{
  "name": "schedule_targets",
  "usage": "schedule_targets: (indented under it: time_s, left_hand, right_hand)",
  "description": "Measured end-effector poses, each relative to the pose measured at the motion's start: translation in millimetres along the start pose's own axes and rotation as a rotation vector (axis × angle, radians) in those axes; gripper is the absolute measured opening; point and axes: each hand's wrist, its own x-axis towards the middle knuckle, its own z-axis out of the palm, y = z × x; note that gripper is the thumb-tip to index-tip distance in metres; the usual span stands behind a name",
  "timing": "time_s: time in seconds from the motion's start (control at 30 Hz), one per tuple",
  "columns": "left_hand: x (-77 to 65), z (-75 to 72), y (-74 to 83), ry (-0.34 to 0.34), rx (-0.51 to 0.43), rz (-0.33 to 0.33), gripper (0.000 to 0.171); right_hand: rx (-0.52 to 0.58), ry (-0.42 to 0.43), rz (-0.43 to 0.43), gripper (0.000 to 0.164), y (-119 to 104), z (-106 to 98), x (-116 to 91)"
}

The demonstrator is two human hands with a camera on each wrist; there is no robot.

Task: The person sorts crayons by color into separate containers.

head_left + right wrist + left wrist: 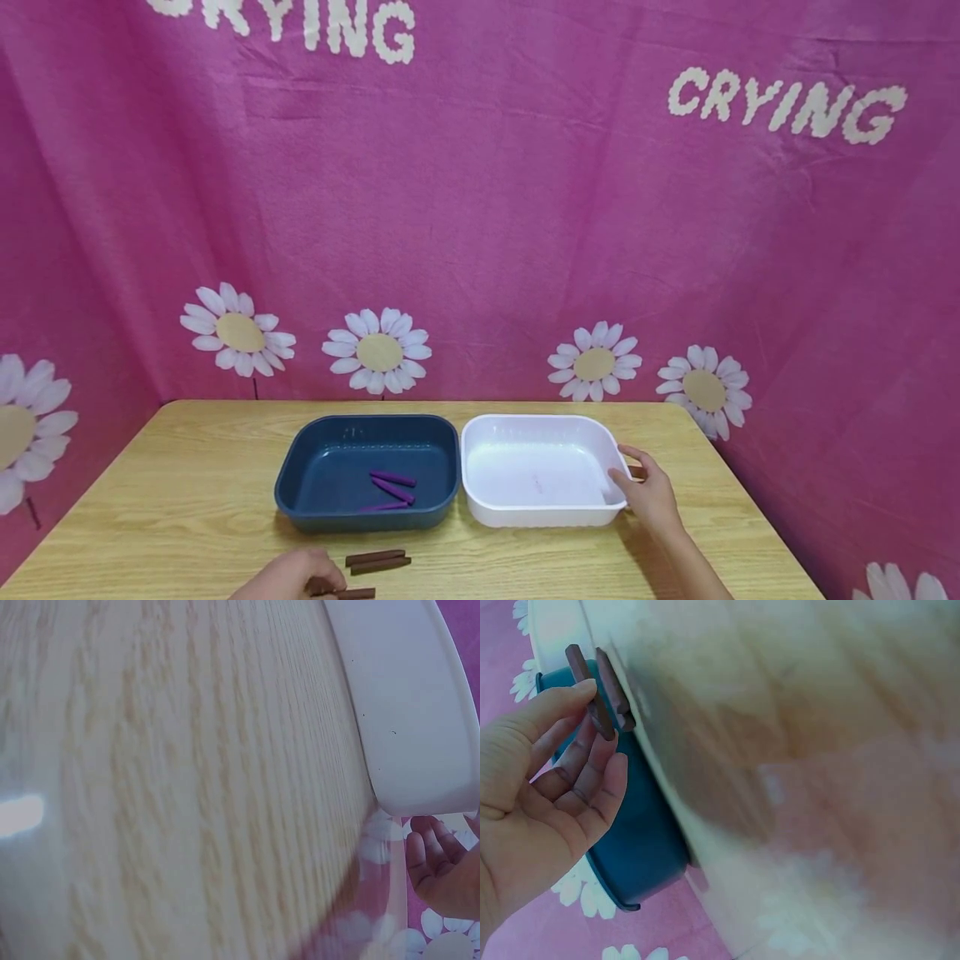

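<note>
My left hand [288, 575] is low at the front of the table, in front of the dark blue basin [367, 521]. Its thumb and fingertips pinch a brown crayon [583, 671], faceted along its length. Just beyond lie two more brown crayons [378, 560], side by side on the wood. Several purple crayons [393, 488] rest inside the blue basin. At the right end of the white basin [543, 517], my right hand [654, 496] grips the rim, thumb at the inner side and fingers outside. In the right wrist view its fingers [435, 851] show beyond the basin's end.
Both basins stand next to each other on a light wooden table [165, 500], blue on the left and white on the right. A pink cloth [480, 208] with daisies and white lettering hangs behind the table and along its sides.
</note>
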Motion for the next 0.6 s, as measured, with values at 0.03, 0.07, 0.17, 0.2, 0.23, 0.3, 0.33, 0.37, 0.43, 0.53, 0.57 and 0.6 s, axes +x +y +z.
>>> schedule_targets:
  time_s: [0.03,0.07,0.17,0.2,0.23,0.3,0.33,0.37,0.43,0.53,0.57,0.6]
  left_hand:
    - [0.3,-1.5,1.9,-0.012,-0.026,-0.049,0.012]
    - [0.6,-3.3,4.1,-0.024,-0.05,-0.102,0.012]
    - [1.9,-7.2,10.3,-0.02,-0.053,-0.139,0.011]
    - [2.5,-7.9,12.2,-0.015,-0.037,-0.123,0.01]
    - [3.2,-8.7,14.4,-0.015,-0.032,-0.135,0.01]
    - [4.8,-10.0,18.9,-0.013,-0.037,-0.161,0.01]
    - [5.9,-10.4,21.1,-0.013,-0.036,-0.171,0.01]
    - [7.0,-10.7,23.1,-0.012,-0.04,-0.184,0.01]
    - [9.0,-11.7,27.3,-0.009,-0.059,-0.214,0.01]
    - [11.6,-13.0,32.1,0.001,-0.069,-0.219,0.01]
    - [12.2,-13.5,33.5,0.005,-0.067,-0.211,0.01]
    - [12.7,-13.9,34.8,0.011,-0.059,-0.194,0.01]
  right_hand:
    - [0.004,0.003,0.003,0.048,-0.1,-0.1,-0.3]
    - [0.007,0.007,0.005,0.047,-0.1,-0.2,-0.5]
    - [0.014,0.011,0.011,0.047,0.1,-0.2,-0.6]
    - [0.015,0.013,0.011,0.047,0.1,0.0,-0.5]
    - [0.018,0.012,0.012,0.047,0.2,0.2,-0.4]
    - [0.016,0.008,0.013,0.047,0.3,0.7,0.1]
    - [0.017,0.007,0.014,0.047,0.5,0.7,0.2]
    - [0.019,0.007,0.014,0.047,0.7,0.9,0.2]
    - [0.028,0.008,0.016,0.047,0.8,1.1,0.0]
    - [0.037,0.018,0.017,0.047,0.8,1.3,-0.6]
    - [0.038,0.02,0.017,0.047,0.8,1.3,-0.8]
    - [0.04,0.022,0.017,0.047,0.9,1.2,-0.9]
